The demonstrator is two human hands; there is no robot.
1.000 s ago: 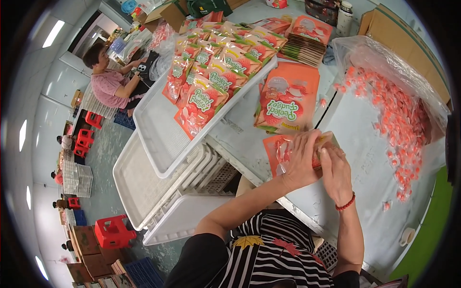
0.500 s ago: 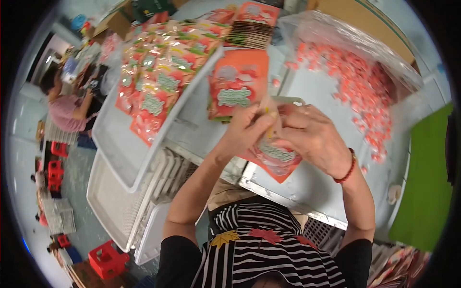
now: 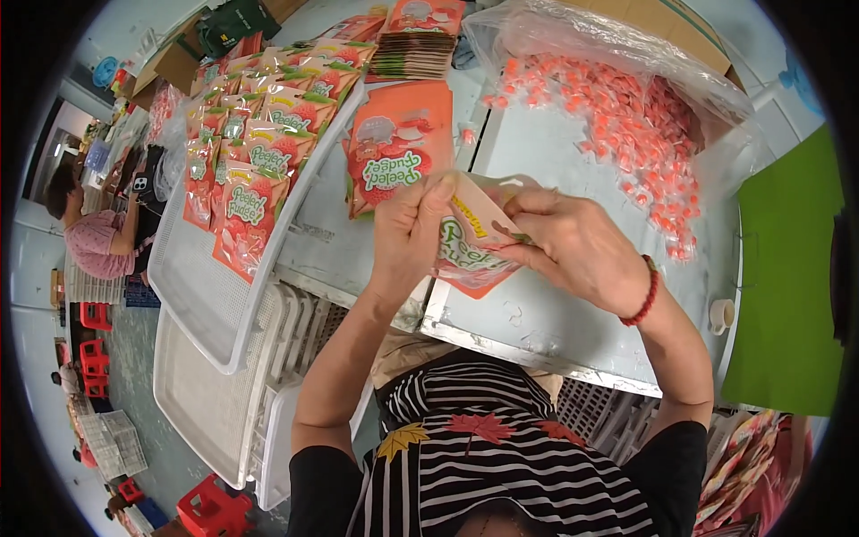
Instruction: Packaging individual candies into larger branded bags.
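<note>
A pinkish-red candy pouch with a pale top hangs between my two hands over the table's near edge. My left hand pinches its top left corner between thumb and fingers. On the other side, my right hand has its fingers closed on the top right edge. Whether the pouch's mouth is open is hard to make out. Just beyond my left hand lies a pile of flat orange-red pouches. Farther right, wrapped pink-red candies spill from a clear plastic bag.
Plump pouches fill a white tray at the left, above stacked trays. Behind the pile stands a row of stacked pouches. A tape roll sits at the table's right edge. A person works at far left.
Both hands still hold the pouch, now lifted and turned so more of its printed front shows. My hands have spread slightly apart. The whole view has shifted a little.
</note>
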